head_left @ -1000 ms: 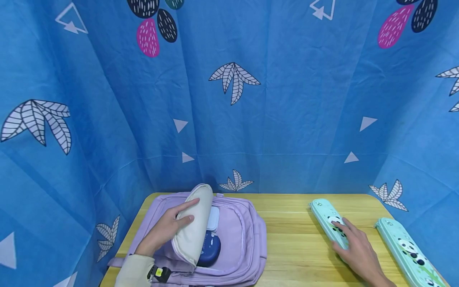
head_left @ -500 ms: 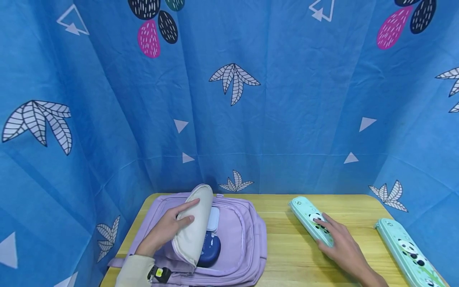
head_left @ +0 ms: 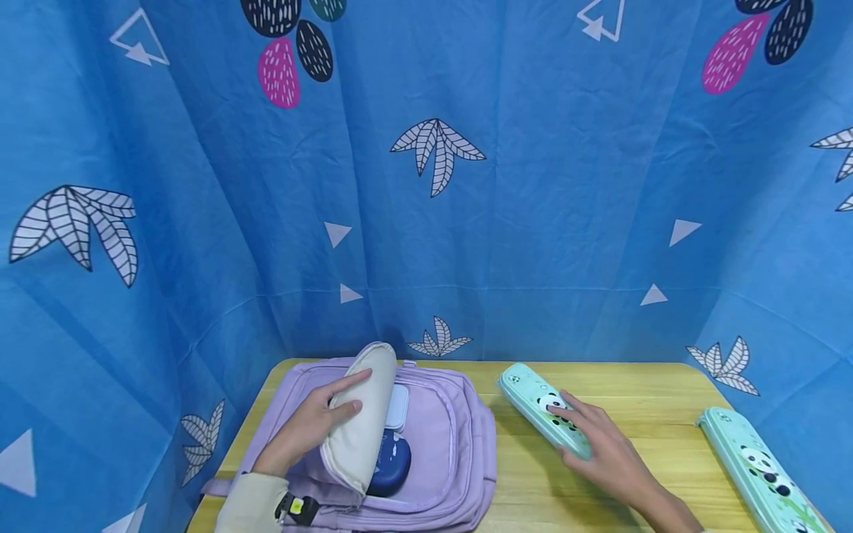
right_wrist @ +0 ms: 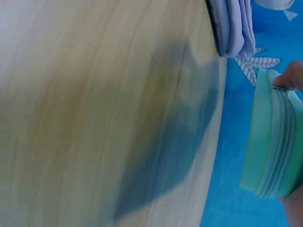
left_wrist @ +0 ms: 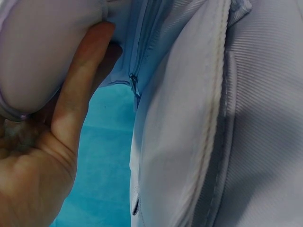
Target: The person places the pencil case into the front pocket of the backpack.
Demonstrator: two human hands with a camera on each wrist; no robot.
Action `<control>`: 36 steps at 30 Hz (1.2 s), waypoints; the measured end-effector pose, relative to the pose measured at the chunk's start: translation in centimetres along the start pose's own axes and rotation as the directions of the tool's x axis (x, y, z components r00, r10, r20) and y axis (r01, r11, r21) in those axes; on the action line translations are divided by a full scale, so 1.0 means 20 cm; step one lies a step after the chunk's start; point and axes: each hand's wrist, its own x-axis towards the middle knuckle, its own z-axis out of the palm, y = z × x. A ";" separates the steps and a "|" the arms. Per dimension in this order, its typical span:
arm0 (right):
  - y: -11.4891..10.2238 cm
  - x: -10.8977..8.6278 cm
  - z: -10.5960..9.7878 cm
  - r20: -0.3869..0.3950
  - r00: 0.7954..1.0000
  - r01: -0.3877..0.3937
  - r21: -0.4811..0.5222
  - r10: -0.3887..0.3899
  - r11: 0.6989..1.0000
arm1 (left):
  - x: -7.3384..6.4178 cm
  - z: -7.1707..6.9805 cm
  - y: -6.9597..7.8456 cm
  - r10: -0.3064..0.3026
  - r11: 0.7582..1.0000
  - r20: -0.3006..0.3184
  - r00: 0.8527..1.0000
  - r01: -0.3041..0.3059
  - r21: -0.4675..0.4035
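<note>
My left hand (head_left: pixel 308 426) grips the cream-lined front flap (head_left: pixel 366 433) of a lilac backpack (head_left: pixel 429 444) and holds it folded back to the left. Inside the uncovered pocket lie a dark blue rounded case (head_left: pixel 392 468) and a pale blue box (head_left: pixel 397 407), both partly behind the flap. To the right of the backpack, my right hand (head_left: pixel 606 455) grips a mint-green pencil case (head_left: pixel 523 392) with a panda print, thumb on one side and fingers on the other. The right wrist view shows this pencil case (right_wrist: pixel 265 142) raised off the table, its shadow below.
A second mint-green panda pencil case (head_left: pixel 760 474) lies at the right edge of the wooden table (head_left: pixel 666 392). Blue patterned curtain (head_left: pixel 560 222) hangs behind the table and on both sides.
My right hand has carried the pencil case leftward, closer to the backpack. The left hand and the flap have stayed where they were.
</note>
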 end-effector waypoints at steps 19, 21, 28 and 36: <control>-0.23 0.09 0.10 0.019 0.969 0.246 -0.024 -0.245 0.969 | 0.01 0.00 0.01 0.007 1.000 0.003 1.000 -0.007 0.030; -0.26 0.10 0.11 0.029 0.961 0.276 -0.008 -0.276 0.961 | 0.01 0.00 0.02 0.012 0.999 0.010 1.000 -0.012 0.032; -0.36 0.12 0.16 0.104 0.931 0.344 0.075 -0.350 0.936 | 0.01 0.00 0.02 0.015 0.999 0.001 1.000 -0.015 0.031; -0.43 0.12 0.20 0.131 0.900 0.406 0.099 -0.416 0.909 | 0.01 0.01 0.03 0.004 1.000 -0.012 1.000 -0.004 0.015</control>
